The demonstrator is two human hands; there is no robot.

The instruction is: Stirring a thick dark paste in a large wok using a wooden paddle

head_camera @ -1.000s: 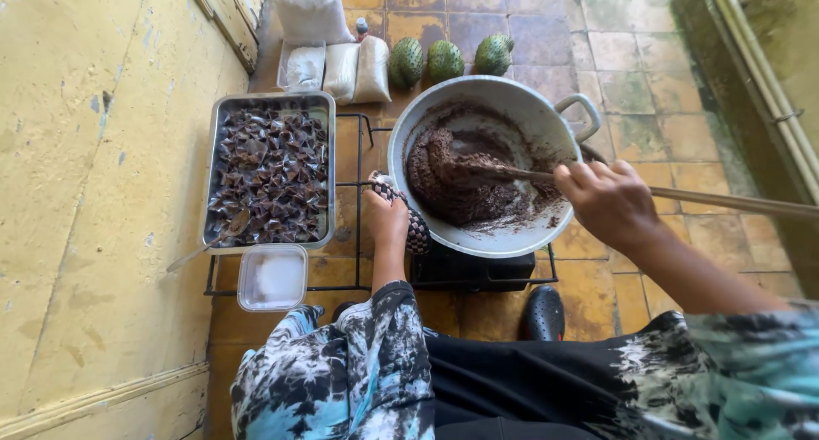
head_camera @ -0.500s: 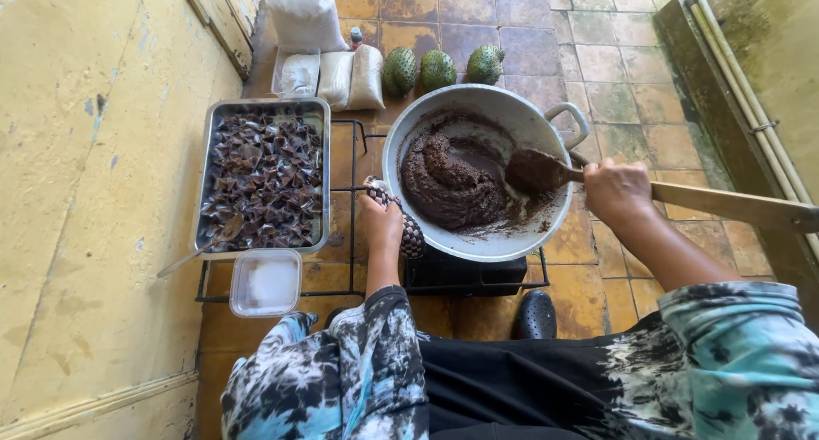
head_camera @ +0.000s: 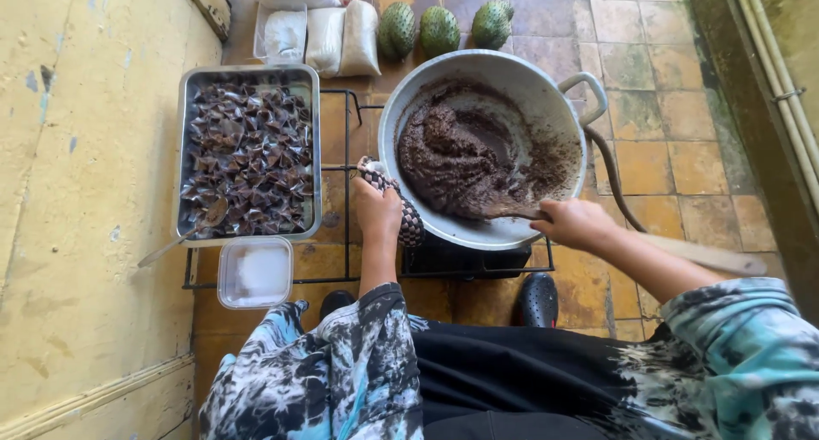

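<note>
Here, the wide grey metal pan [head_camera: 546, 90] of thick dark brown paste [head_camera: 465, 158] sits on a black wire burner stand [head_camera: 341, 163] over orange floor tiles. The right hand [head_camera: 576, 224] is closed around a long wooden paddle [head_camera: 708, 254] whose blade dips into the paste near the pan's front rim. The left hand [head_camera: 375, 211] grips the pan's left handle through a checked cloth [head_camera: 409, 222]. Beside the pan lies a rectangular metal tray [head_camera: 247, 69] of dark folded wrappers, with a spoon [head_camera: 183, 235] resting in it; a clear plastic tub [head_camera: 254, 272] stands just below. Three green spiky fruits [head_camera: 439, 29] lie beyond.

Blue, black and white tie-dye sleeves [head_camera: 341, 363], black trousers [head_camera: 512, 372], black perforated clogs [head_camera: 539, 300].
</note>
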